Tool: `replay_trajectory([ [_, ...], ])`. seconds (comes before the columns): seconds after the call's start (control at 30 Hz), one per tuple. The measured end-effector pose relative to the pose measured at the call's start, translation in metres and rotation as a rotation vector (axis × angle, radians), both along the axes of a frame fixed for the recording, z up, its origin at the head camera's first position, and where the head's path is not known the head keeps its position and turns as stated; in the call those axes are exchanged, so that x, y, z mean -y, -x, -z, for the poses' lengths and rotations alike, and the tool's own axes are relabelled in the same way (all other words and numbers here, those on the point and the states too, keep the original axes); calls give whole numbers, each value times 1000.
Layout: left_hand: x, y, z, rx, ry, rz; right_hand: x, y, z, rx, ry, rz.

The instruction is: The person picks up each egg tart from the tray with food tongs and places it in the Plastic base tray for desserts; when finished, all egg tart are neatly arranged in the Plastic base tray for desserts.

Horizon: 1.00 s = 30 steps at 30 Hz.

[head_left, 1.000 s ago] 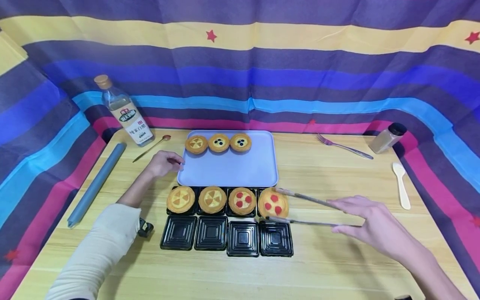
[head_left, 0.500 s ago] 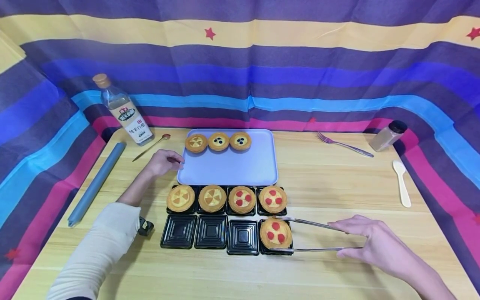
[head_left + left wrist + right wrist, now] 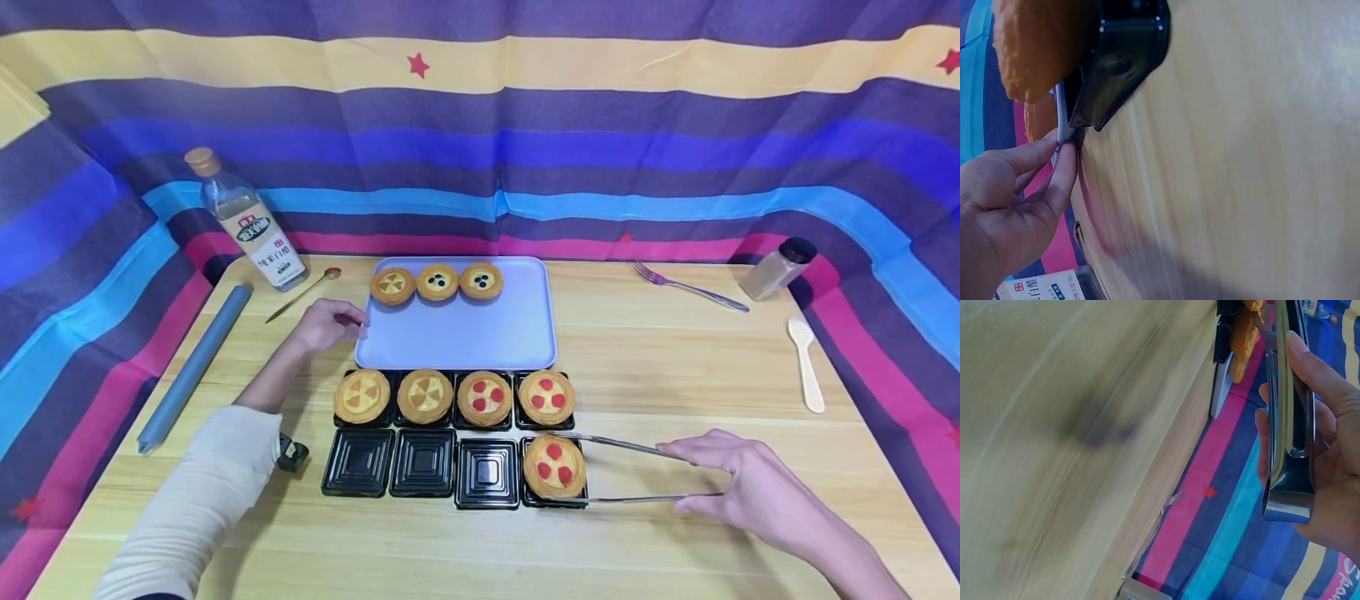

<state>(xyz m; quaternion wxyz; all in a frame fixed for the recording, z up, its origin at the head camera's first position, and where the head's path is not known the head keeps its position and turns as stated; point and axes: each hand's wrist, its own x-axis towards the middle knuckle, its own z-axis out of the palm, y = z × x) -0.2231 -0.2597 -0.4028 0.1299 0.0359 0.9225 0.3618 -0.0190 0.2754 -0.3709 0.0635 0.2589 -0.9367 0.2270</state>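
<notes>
In the head view my right hand [image 3: 750, 483] grips metal tongs [image 3: 628, 445]. Their arms stand either side of an egg tart [image 3: 555, 468] with three red pieces, which sits in the rightmost front black square tray [image 3: 529, 498]. The right wrist view shows the tongs [image 3: 1291, 487] between thumb and fingers, bent end toward the wrist. My left hand [image 3: 324, 325] pinches the left edge of the lilac serving tray [image 3: 457, 340]; thumb and fingers [image 3: 1065, 175] meet on its rim in the left wrist view. Three tarts line that tray's far edge, two with dark berries [image 3: 437, 283].
Several tarts [image 3: 362, 397] fill the back row of black trays; three front ones [image 3: 422, 467] hold nothing. Left are a rolling pin [image 3: 197, 367], a vinegar bottle [image 3: 258, 237] and a small spoon [image 3: 303, 296]. Right lie a fork [image 3: 690, 292], a seasoning jar [image 3: 776, 271] and a cream-coloured spoon [image 3: 808, 371].
The right hand has brought the tart with red pieces toward the front with the tongs, from over the back row into the rightmost front tray. The left hand stays at the lilac tray's edge.
</notes>
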Motion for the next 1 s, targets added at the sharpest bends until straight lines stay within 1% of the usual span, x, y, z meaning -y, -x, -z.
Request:
replay_trajectory([
  [0.07,0,0,0,2,0,0,0,0,0,-6,3,-8],
  [0.23,-1,0,-2,13,-13,-7,0,0,-4,23,-26,12],
  [0.33,-1,1,-3,17,-17,-7,1,1,-8,38,-23,15],
  [0.53,-1,2,-2,19,-18,-8,11,11,-18,32,-16,9],
  [0.67,0,0,0,13,-24,-8,20,23,-24,12,-28,16],
  [0.8,-1,-1,2,25,-25,-3,28,40,-28,-11,-16,5],
  [0.9,-2,-1,2,20,-11,-3,37,58,-32,-15,-11,-4],
  [1.0,-1,-1,1,3,3,0,49,81,-36,0,-25,6],
])
